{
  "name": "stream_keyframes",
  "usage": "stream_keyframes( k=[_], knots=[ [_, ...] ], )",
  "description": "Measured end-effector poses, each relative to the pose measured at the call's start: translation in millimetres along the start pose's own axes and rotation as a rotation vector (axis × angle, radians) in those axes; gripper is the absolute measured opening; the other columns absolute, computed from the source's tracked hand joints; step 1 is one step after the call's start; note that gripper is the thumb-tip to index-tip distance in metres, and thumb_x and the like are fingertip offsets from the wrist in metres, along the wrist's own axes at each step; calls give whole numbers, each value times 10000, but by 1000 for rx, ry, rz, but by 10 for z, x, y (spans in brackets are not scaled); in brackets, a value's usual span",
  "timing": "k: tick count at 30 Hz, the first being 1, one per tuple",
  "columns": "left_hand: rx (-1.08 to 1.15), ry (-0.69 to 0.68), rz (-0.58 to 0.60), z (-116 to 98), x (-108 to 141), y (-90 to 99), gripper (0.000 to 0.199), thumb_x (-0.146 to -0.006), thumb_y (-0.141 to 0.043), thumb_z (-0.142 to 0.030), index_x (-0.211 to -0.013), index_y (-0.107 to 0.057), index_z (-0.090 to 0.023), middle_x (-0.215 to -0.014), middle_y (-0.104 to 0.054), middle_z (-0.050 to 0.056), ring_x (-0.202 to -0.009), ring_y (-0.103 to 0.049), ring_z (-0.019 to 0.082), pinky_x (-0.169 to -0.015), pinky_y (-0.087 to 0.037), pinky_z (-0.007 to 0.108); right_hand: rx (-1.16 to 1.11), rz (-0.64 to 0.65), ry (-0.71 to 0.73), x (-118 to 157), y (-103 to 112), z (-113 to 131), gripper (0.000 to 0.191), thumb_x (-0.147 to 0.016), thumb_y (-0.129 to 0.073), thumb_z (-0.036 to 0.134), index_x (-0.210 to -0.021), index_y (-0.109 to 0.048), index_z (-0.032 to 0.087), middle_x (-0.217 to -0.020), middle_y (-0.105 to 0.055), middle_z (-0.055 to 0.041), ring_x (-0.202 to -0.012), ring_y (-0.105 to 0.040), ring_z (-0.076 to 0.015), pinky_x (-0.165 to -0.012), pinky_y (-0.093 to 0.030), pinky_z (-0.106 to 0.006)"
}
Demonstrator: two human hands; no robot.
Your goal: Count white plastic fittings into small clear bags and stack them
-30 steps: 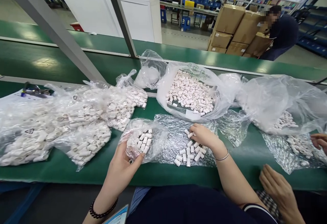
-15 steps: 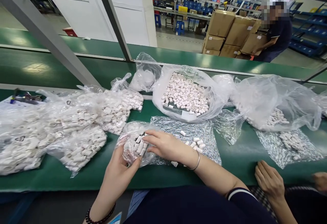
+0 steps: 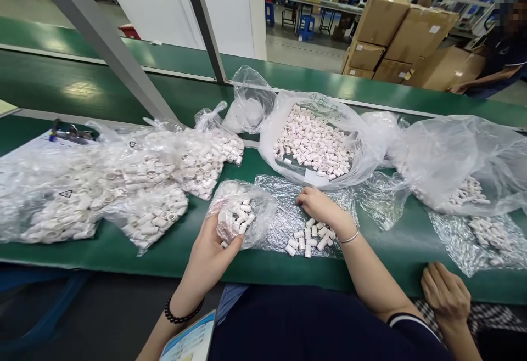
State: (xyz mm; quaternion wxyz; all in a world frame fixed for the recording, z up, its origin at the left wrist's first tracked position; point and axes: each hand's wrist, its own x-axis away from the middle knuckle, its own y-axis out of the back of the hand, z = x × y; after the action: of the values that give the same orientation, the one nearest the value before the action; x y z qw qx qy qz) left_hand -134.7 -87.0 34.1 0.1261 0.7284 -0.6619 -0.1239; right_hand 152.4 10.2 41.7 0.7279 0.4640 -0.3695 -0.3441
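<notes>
My left hand [image 3: 211,255] grips a small clear plastic bag [image 3: 263,207] from its left side, the thumb in front. Short white plastic tube pieces [image 3: 244,217] lie inside its open mouth, which faces right. My right hand [image 3: 319,206] rests over a silvery see-through plastic sheet [image 3: 286,213], its fingers curled together and pointing left. Whatever those fingertips hold, if anything, is hidden. Just below that hand, several loose white tube pieces [image 3: 310,237] lie on the sheet near the table's front edge.
Filled bags of white pieces [image 3: 152,224] cover the left side, beside a clipboard [image 3: 69,133]. A large open bag [image 3: 315,139] of pieces stands behind the sheet, another bag [image 3: 436,147] to its right. A co-worker's hand [image 3: 447,295] rests at right; another person stands by cartons [image 3: 424,34].
My right hand has left the small bag and moved right over the sheet. The left hand still holds the bag. The view has shifted, uncovering the loose pieces.
</notes>
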Motion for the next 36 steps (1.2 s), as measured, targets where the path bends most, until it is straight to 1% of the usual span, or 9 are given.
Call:
stream_keyframes(
  k=[4, 9, 11, 15, 20, 27, 31, 33, 36],
  knots=[
    [-46, 38, -49, -71, 17, 60, 730, -782, -711, -429, -1431, -459, -212, -1335, -591, 126, -1157, -634, 315, -893, -575, 385, -43, 14, -62, 87, 59, 19, 339, -936, -413, 11, -1062, -709, 120, -1108, -607, -126, -925, -611, -188, -860, -476, -308],
    [-146, 114, -33, -86, 22, 72, 726, -776, -710, -457, -1415, -473, -206, -1066, -672, 91, -716, -659, 225, -574, -552, 320, -35, 175, 49, 337, 114, 14, 282, -940, -489, 73, -1109, -693, 170, -1079, -631, -95, -897, -624, -198, -746, -446, -288],
    [-125, 98, -23, -74, 13, 54, 747, -779, -715, -455, -1437, -458, -214, -1136, -667, 112, -784, -687, 254, -581, -567, 325, 0, 226, 65, 358, 67, 26, 296, -904, -518, 43, -1117, -684, 164, -1076, -635, -98, -883, -625, -203, -700, -425, -284],
    [-62, 73, -7, 2, -5, 46, 749, -811, -704, -452, -1469, -418, -235, -1374, -584, 136, -1137, -664, 341, -815, -615, 394, 54, 260, 60, 282, -15, 33, 269, -910, -521, 42, -1105, -672, 149, -1087, -632, -108, -869, -624, -200, -677, -403, -286],
    [-5, 78, -3, 105, -2, 62, 756, -831, -691, -478, -1486, -388, -253, -1481, -514, 131, -1277, -592, 351, -935, -593, 423, 103, 198, 43, 196, 103, 151, 207, -989, -477, 132, -1121, -635, 110, -1073, -615, -121, -815, -611, -188, -639, -408, -286],
    [19, 22, 13, -33, 15, -10, 747, -817, -696, -465, -1457, -414, -202, -1414, -555, 155, -1264, -598, 347, -998, -558, 459, 25, -22, 531, -95, 180, 937, 209, -1029, -481, 241, -1190, -583, 154, -1128, -601, -99, -898, -598, -185, -703, -477, -284],
    [-30, -22, -24, -25, 29, 24, 675, -801, -708, -429, -1395, -489, -198, -1306, -614, 137, -1212, -622, 334, -979, -559, 453, 86, -123, 631, -339, 31, 1292, 209, -1009, -458, 145, -1160, -599, 111, -1130, -617, -132, -1015, -581, -232, -828, -501, -336],
    [-48, -27, -47, -16, 39, 55, 674, -791, -715, -418, -1392, -497, -204, -1295, -614, 131, -1216, -615, 330, -982, -552, 443, 30, -166, 659, -374, 26, 1281, 290, -990, -505, 148, -1268, -562, 86, -1212, -615, -158, -1135, -553, -254, -960, -478, -375],
    [-61, 6, -58, -33, 50, 82, 717, -781, -722, -418, -1418, -468, -207, -1312, -597, 133, -1213, -610, 334, -957, -557, 434, -108, -154, 653, -243, 163, 988, 359, -970, -537, 132, -1327, -553, 97, -1302, -607, -161, -1213, -542, -235, -1031, -457, -371]
  ],
)
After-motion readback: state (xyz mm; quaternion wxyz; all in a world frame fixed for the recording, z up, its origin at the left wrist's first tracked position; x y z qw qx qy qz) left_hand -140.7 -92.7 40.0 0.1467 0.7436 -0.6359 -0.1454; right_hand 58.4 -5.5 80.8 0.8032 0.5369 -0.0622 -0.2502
